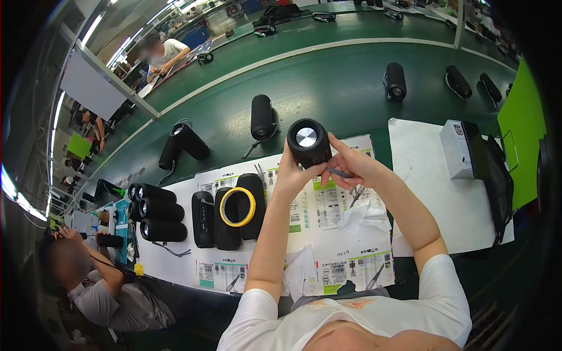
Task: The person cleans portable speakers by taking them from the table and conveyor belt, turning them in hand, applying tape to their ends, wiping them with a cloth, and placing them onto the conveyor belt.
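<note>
A black cylindrical speaker (309, 153) with a silver disc on its end is raised above the paper-covered work surface, the disc facing up towards me. My left hand (293, 174) is closed around its left and lower side. Just right of it, my right hand (356, 165) pinches a grey braided wrist strap (338, 172) near the speaker's lower side. Left of my forearm lie several black speakers, including one with a button panel (203, 219). A yellow tape roll (252, 209) rests over two of them.
More speakers (163, 230) are stacked at the left, beside a seated co-worker (111, 292). Others stand on the green bench (328, 82), including one speaker (261, 117) straight ahead. Crumpled white paper (364, 219) lies below my right hand. A white box (455, 149) stands at the right.
</note>
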Available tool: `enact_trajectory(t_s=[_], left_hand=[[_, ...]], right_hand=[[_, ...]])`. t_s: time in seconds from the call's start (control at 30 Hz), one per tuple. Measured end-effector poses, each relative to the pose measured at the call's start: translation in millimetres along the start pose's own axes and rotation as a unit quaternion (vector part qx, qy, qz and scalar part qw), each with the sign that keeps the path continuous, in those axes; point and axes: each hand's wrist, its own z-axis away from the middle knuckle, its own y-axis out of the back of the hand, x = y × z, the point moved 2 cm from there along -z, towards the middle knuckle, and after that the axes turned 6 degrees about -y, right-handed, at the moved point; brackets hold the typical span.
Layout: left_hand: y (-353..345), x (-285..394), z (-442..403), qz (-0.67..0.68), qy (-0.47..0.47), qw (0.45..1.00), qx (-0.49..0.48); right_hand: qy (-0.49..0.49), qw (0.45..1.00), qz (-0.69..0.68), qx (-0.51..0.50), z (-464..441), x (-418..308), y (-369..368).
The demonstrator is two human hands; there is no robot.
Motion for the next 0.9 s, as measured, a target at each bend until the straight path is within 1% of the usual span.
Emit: enact_trajectory(t_s=[0.03,0.13,0.17,0.23,0.27,0.3,0.4,0.43,0.53,0.63,0.7,0.83,0.9], left_hand=[[-1,-2,1,0.018,0.008,1.0,0.009],[-2,1,0,0.109,0.052,0.993,0.013],[0,-4,0,0.11,0.037,0.993,0.015],[2,-16,-2,0.164,0.051,0.984,0.045],[2,-20,-1,0.192,0.057,0.978,0.06],[-4,-17,0,0.216,0.046,0.974,0.052],[-2,-21,1,0.338,0.132,0.932,0.017],[-7,-17,1,0.31,0.144,0.938,0.054],[-8,-17,1,0.334,0.16,0.929,0.021],[-16,-17,0,0.321,0.188,0.927,0.054],[-16,-20,-1,0.328,0.196,0.923,0.048],[-16,-24,-1,0.346,0.214,0.912,0.049],[-17,-25,-1,0.343,0.231,0.908,0.062]], right_hand=[[0.006,1.0,-0.007,-0.004,0,0,0],[0.021,0.996,0.074,0.046,4,-4,-7],[0.03,0.995,0.088,0.026,6,-6,-10],[0.046,0.992,0.114,-0.015,12,-9,-18],[0.052,0.991,0.12,-0.017,15,-11,-21],[0.058,0.99,0.125,-0.019,20,-13,-24],[0.075,0.988,0.132,-0.006,32,-21,-24],[0.088,0.988,0.124,0.0,35,-23,-22],[0.128,0.987,0.097,0.017,37,-25,-13],[0.16,0.984,0.059,0.045,35,-28,-2],[0.171,0.982,0.039,0.069,32,-27,5],[0.213,0.971,-0.044,0.103,23,-23,18],[0.211,0.963,-0.063,0.154,17,-21,20]])
